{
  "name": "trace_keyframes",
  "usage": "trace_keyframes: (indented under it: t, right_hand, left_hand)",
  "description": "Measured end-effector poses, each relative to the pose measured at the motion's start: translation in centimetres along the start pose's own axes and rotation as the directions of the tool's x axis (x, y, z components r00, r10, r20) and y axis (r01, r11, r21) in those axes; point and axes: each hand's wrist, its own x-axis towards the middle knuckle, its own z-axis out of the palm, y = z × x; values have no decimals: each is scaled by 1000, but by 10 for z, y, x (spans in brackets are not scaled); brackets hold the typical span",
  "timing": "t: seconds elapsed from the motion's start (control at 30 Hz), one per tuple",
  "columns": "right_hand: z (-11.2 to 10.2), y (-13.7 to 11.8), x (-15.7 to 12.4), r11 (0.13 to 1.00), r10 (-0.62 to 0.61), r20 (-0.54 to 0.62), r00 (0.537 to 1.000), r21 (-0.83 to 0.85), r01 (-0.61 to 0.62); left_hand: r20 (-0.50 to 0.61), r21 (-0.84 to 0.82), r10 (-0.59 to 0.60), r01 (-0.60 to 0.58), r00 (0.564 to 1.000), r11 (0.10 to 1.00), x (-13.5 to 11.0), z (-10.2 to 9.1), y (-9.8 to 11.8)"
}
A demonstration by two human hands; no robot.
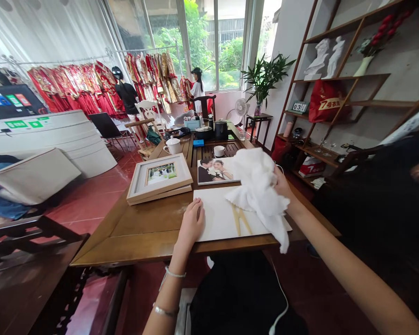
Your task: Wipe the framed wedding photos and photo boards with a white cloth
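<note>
A white album with a gold mark on its cover lies on the wooden table in front of me. My left hand rests on the album's left edge, fingers curled down on it. My right hand is closed on a crumpled white cloth, held over the album's right part. Behind the album lies a wedding photo print, partly covered by the cloth. A stack of framed photos sits to the left.
Cups, a kettle and tea things stand at the table's far end. A wooden shelf lines the right wall. Red garments hang on racks at the back, where two people stand. A dark bench is at left.
</note>
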Motion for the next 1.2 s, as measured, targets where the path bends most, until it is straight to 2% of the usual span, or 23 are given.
trace_keyframes:
  t: [0.1, 0.17, 0.23, 0.43, 0.57, 0.67, 0.77, 1.03, 1.1, 1.2]
  right_hand:
    - [-2, 8, -13, 962, -71, 133, 989, -252, 103]
    - [-3, 11, -22, 862, -61, 260, 964, -473, 182]
    - [-4, 10, -30, 783, -27, 326, 945, -581, 223]
    - [-5, -17, -56, 778, -42, 401, 915, -561, 282]
    - [-8, -32, -85, 764, -43, 376, 925, -585, 274]
    - [-11, -31, -94, 726, -77, 350, 934, -622, 293]
    - [-12, -22, -84, 724, -97, 348, 933, -618, 306]
    - [-8, 12, -19, 678, 35, 299, 954, -708, 197]
    - [-7, 20, -5, 693, 52, 294, 954, -698, 178]
    - [-5, 28, 6, 750, 76, 364, 928, -634, 187]
  left_hand:
    - [-7, -6, -3, 3, 1000, 1000, 0, 1, 0]
    - [-15, -13, -1, 1, 1000, 1000, 0, 1, 1]
    - [-21, -18, -3, 2, 1000, 1000, 0, 2, 2]
    - [-1, -13, -23, 23, 1000, 1000, 0, -1, 6]
    - [1, -17, -19, 19, 1000, 1000, 0, 0, 6]
    - [-5, -19, -19, 19, 1000, 1000, 0, 1, 4]
    - [-8, -21, -20, 20, 1000, 1000, -1, 0, 4]
    - [-14, -33, -14, 13, 1000, 999, -1, 0, 4]
    - [-12, -33, -17, 17, 1000, 999, -1, 0, 4]
    - [-7, -27, -23, 23, 1000, 999, -1, 0, 4]
